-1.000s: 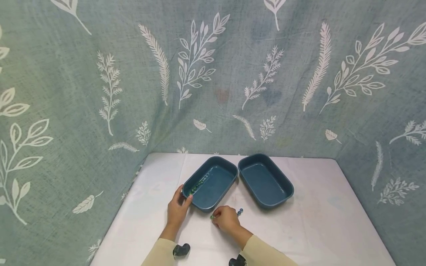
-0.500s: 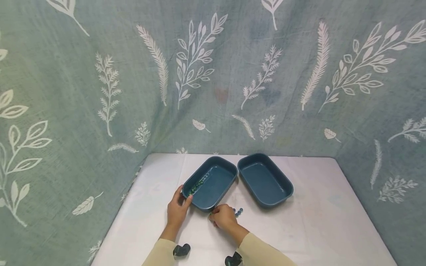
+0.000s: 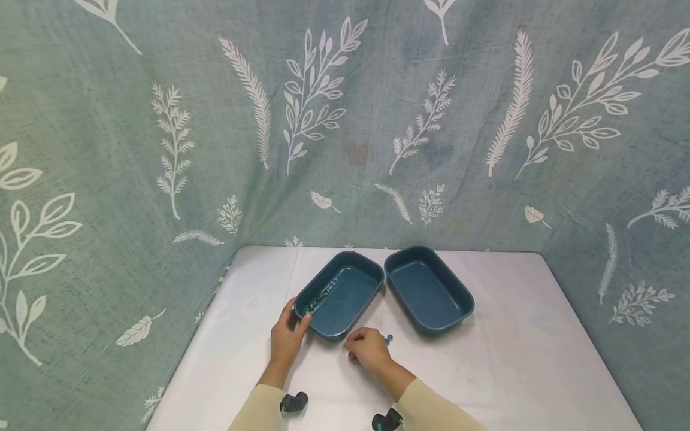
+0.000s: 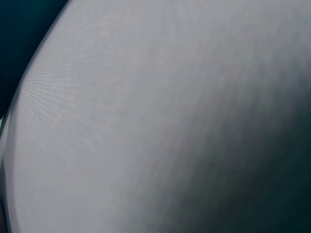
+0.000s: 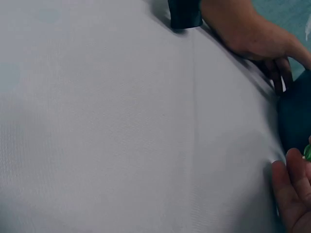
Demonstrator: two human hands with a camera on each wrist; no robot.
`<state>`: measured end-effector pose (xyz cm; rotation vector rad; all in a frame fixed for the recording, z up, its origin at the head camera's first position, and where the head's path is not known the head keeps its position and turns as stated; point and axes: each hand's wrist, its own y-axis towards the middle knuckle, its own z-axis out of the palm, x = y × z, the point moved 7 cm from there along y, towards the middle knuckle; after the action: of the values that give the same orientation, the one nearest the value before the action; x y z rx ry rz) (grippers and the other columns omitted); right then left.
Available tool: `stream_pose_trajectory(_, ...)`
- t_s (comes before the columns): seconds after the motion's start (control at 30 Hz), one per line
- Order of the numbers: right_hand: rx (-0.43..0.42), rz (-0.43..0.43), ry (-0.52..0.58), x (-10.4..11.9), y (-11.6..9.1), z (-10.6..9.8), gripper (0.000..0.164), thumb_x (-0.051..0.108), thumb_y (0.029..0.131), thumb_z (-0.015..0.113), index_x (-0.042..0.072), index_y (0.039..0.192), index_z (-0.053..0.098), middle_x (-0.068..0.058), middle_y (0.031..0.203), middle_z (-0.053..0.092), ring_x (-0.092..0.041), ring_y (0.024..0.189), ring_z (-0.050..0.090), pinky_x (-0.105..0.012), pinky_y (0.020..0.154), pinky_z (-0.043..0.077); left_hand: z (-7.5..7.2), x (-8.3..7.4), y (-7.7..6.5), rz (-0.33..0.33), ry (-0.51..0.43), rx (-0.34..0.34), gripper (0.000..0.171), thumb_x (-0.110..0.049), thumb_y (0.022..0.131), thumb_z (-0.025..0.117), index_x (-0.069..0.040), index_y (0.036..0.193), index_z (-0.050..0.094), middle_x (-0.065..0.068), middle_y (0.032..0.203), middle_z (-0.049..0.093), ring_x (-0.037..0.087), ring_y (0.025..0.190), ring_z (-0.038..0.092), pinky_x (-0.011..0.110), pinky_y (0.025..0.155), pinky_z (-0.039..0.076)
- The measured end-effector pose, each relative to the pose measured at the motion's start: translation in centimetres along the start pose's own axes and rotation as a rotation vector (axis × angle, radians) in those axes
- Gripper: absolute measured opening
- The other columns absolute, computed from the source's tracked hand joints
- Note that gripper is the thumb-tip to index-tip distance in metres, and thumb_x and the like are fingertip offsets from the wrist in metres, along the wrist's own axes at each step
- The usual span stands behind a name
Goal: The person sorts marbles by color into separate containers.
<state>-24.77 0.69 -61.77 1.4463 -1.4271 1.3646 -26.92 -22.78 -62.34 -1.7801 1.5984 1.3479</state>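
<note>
My left hand (image 3: 287,338) holds the near left corner of a blue rectangular tray (image 3: 372,302), thumb and fingers on either side of it. Several small green marbles (image 3: 318,301) line the inner left side of that tray, with clear ones (image 3: 335,284) farther along. Just in front of the tray's near edge is my right hand (image 3: 369,349), its thumb and forefinger together. In the right wrist view a shiny green marble (image 5: 307,152) shows at its fingers. Beside its knuckles lie a few blue marbles (image 3: 389,339), partly hidden by the hand.
A second blue tray (image 3: 468,296) stands to the right, its corner close to the first. Both rest on a white-covered table (image 3: 517,365) with patterned cloth (image 3: 377,131) behind and at the sides. The left wrist view shows mostly blurred white cloth.
My right hand pinched at a green marble on the table, shifted slightly left, then rose a little right and away from that spot. The left hand keeps its place on the tray.
</note>
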Motion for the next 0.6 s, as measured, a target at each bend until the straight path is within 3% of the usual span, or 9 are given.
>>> stream_pose_trajectory(0.27,0.007,-0.011,0.101,0.8,0.3,-1.3,0.014,0.002,0.084,0.066,-0.009,0.092,0.069,-0.008,0.079,0.068,-0.018,0.067,0.065,-0.033,0.06,0.058,0.0,0.0,-0.1,-0.011,-0.023,0.002,0.064,-0.041,0.089,0.071,-0.021,0.145,0.046,0.013,0.13,0.061,0.032,0.116,0.059,0.045,0.104,0.04)
stream_pose_trajectory(0.6,0.023,0.013,0.227,2.8,1.5,-3.0,0.022,0.004,0.089,0.062,-0.01,0.106,0.065,-0.013,0.09,0.067,-0.036,0.085,0.067,-0.04,0.072,0.058,0.1,0.4,0.0,-0.01,-0.001,0.0,0.065,-0.045,0.088,0.07,-0.022,0.145,0.046,0.013,0.13,0.061,0.032,0.117,0.059,0.047,0.105,0.039)
